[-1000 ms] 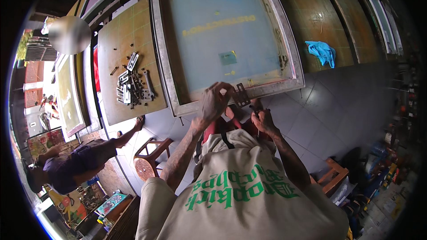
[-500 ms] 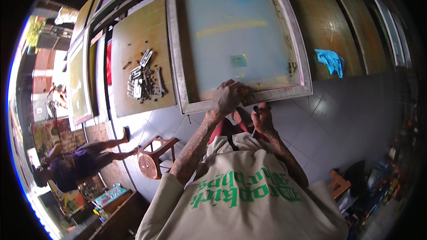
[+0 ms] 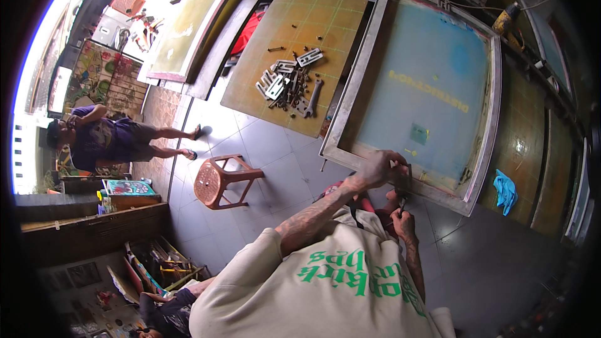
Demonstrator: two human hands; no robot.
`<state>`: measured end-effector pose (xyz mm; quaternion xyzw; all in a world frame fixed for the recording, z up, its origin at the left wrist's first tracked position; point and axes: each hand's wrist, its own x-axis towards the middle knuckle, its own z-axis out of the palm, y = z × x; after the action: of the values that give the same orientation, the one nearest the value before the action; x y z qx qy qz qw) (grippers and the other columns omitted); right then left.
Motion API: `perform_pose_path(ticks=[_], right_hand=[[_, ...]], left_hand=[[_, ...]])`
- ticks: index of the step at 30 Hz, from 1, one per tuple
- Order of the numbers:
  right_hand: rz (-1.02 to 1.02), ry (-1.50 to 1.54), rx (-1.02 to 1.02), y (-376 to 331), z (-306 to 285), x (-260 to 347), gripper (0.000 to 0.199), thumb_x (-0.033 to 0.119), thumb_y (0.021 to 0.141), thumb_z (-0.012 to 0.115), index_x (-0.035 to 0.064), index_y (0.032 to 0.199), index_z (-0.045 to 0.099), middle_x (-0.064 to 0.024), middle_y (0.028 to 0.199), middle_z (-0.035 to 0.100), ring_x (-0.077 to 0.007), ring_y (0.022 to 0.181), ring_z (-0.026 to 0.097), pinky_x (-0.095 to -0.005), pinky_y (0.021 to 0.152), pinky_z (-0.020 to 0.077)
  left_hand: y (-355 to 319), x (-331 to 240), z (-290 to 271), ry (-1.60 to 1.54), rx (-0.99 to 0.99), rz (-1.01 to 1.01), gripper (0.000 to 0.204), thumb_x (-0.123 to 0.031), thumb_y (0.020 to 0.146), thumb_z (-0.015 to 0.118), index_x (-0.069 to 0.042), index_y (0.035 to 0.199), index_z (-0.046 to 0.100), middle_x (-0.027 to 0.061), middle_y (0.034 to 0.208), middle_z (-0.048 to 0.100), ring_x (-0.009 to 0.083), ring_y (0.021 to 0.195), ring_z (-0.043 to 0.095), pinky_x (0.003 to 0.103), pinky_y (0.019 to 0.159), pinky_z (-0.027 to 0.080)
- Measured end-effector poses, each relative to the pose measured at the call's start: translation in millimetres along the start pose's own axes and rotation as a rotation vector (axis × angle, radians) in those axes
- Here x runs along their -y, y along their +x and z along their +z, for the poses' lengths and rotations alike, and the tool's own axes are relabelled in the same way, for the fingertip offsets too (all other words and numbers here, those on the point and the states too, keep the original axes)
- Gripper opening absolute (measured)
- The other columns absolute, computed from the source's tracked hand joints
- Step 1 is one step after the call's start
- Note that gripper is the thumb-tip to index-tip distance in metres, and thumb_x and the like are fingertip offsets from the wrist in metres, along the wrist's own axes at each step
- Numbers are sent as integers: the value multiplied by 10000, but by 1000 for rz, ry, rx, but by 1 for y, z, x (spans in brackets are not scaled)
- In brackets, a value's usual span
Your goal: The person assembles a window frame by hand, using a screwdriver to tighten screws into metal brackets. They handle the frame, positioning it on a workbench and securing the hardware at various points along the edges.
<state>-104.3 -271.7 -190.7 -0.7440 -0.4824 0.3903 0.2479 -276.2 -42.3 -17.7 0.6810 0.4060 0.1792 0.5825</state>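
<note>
Frame (image 3: 359, 69) before us; left hand (image 3: 377, 170) at near edge, fingers bent, we cannot tell on what. In our right hand (image 3: 404, 224), fingers wrap a slim tool (image 3: 402, 203).

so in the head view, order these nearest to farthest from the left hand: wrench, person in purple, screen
1. screen: right by the left hand
2. wrench: to its left, on the board
3. person in purple: far left

A tan board (image 3: 250, 87) bears brackets (image 3: 310, 57) and a wrench (image 3: 315, 96).
</note>
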Motion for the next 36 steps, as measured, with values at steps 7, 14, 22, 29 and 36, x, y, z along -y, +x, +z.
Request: perform_pose_path(ticks=[7, 14, 22, 29, 36], right_hand=[[334, 150, 132, -23, -15, -43, 240, 209, 927, 564, 14, 870, 691, -108, 785, 696, -204, 758, 666, -370, 719, 503], [403, 375, 22, -43, -11, -24, 214, 152, 944, 538, 18, 878, 692, -28, 790, 631, -153, 758, 588, -320, 710, 466], [53, 164, -50, -36, -45, 96, 130, 146, 926, 613, 35, 888, 669, -152, 810, 678, -260, 772, 681, -382, 689, 500], [-130, -129, 34, -29, -58, 170, 151, 143, 871, 647, 11, 931, 606, -194, 841, 663, -377, 819, 667, -462, 709, 508], [-189, -133, 119, -35, -70, 184, 166, 139, 869, 651, -6, 913, 584, -214, 839, 653, -432, 802, 639, -489, 698, 501]], left_hand=[[-29, 58, -116, -757, -651, 27, 262, -292, 955, 690, -67, 1089, 674, 23, 970, 706, 111, 829, 688, 248, 588, 554], [-73, 89, -225, -477, -1191, -80, 511, -376, 931, 713, -56, 1298, 560, 127, 1189, 670, 193, 994, 685, 292, 644, 563], [-78, 62, -173, 115, -1225, -58, 561, -275, 953, 692, 1, 1398, 492, 162, 1358, 568, 251, 1200, 577, 338, 852, 555], [-85, 137, -130, -92, -1530, 167, 525, -240, 1021, 555, -15, 1465, 390, 196, 1535, 359, 285, 1424, 355, 447, 1176, 285], [-58, 191, -135, 243, -1445, -174, 652, -393, 1046, 440, -41, 1553, 232, 280, 1600, 164, 434, 1486, 149, 530, 1206, 149]])
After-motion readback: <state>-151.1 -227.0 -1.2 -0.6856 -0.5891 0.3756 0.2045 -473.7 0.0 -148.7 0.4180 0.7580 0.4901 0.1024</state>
